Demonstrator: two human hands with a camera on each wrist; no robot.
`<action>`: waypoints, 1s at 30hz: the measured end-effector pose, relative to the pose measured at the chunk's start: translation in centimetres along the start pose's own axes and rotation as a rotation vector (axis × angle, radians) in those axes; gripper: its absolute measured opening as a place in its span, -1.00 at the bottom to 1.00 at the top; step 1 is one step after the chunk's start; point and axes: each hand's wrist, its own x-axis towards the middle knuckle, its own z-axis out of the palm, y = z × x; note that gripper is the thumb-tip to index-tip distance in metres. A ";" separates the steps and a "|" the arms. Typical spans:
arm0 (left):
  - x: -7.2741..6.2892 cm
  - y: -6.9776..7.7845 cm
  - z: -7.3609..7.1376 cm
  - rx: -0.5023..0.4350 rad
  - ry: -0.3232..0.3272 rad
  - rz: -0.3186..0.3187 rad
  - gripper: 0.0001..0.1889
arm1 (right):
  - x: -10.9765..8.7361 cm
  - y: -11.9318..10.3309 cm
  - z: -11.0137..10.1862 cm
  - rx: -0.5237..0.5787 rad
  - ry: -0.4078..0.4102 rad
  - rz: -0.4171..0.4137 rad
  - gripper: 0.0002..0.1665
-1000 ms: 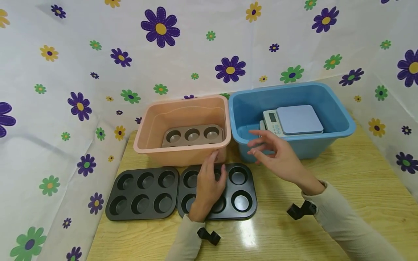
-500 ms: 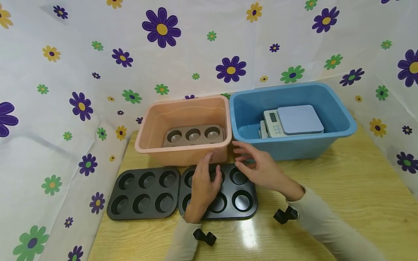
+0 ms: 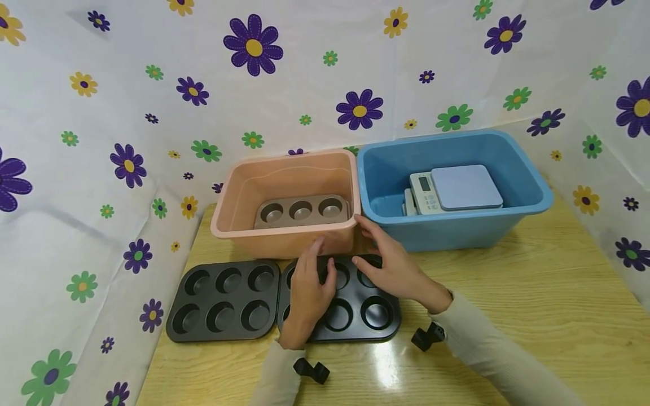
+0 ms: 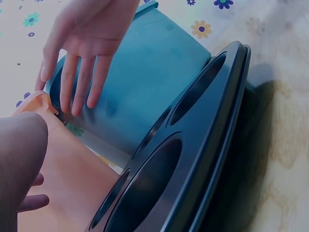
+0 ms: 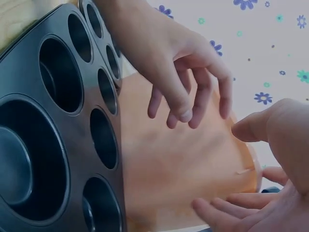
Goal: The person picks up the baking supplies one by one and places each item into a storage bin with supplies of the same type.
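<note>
Two dark muffin tins lie side by side on the wooden table: the left muffin tin (image 3: 241,298) and the right muffin tin (image 3: 358,307). Over the right tin hovers my left hand (image 3: 307,290), fingers extended toward the peach bin (image 3: 274,243) and thumb apart. My right hand (image 3: 393,268) is above that tin's back right corner, its index fingertip at the peach bin's near right corner in the head view. Neither hand grips anything. The right wrist view shows the left hand (image 5: 164,53) with loosely bent fingers; in the left wrist view the right hand's fingers (image 4: 84,84) are nearly straight.
A brown muffin tin (image 3: 286,212) lies inside the peach bin. Beside it stands a blue bin (image 3: 447,231) holding a kitchen scale (image 3: 467,186), with another pale item partly hidden at the scale's left. Flower-patterned sheeting (image 3: 299,73) rises behind and at both sides.
My right hand has moved left and down, from in front of the blue bin to over the right muffin tin. My left hand has drifted slightly left. Tins and bins stay put.
</note>
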 end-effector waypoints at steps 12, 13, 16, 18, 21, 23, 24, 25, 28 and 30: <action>0.0 -0.9 -1.1 0.028 0.047 0.000 -0.45 | 1.1 2.0 1.6 0.037 0.036 -0.052 0.08; -0.1 -1.0 -1.2 0.027 0.050 0.000 -0.45 | 1.2 2.1 1.8 0.031 0.036 -0.064 0.10; -0.1 -1.1 -1.2 0.019 0.058 0.008 -0.45 | 1.4 2.5 2.4 0.014 0.040 -0.105 0.15; -0.1 -1.0 -1.2 0.012 0.058 0.010 -0.46 | 1.6 2.7 2.9 -0.006 0.060 -0.136 0.16; 0.0 -0.9 -1.3 0.009 0.056 0.007 -0.46 | 1.9 3.0 3.5 -0.052 0.109 -0.172 0.14; 0.0 -0.8 -1.3 0.006 0.055 0.003 -0.47 | 2.2 3.3 3.9 -0.081 0.146 -0.185 0.11; 0.1 -0.8 -1.3 0.006 0.055 0.002 -0.48 | 2.3 3.5 4.1 -0.091 0.162 -0.187 0.09; 0.1 -0.8 -1.4 0.005 0.057 0.002 -0.48 | 2.5 3.7 4.2 -0.089 0.176 -0.190 0.08; 0.1 -0.9 -1.5 0.002 0.064 0.008 -0.48 | 2.8 4.2 4.7 -0.041 0.210 -0.190 0.04; 0.1 -1.1 -1.5 0.000 0.074 0.016 -0.48 | 3.0 4.5 4.8 0.011 0.235 -0.192 -0.01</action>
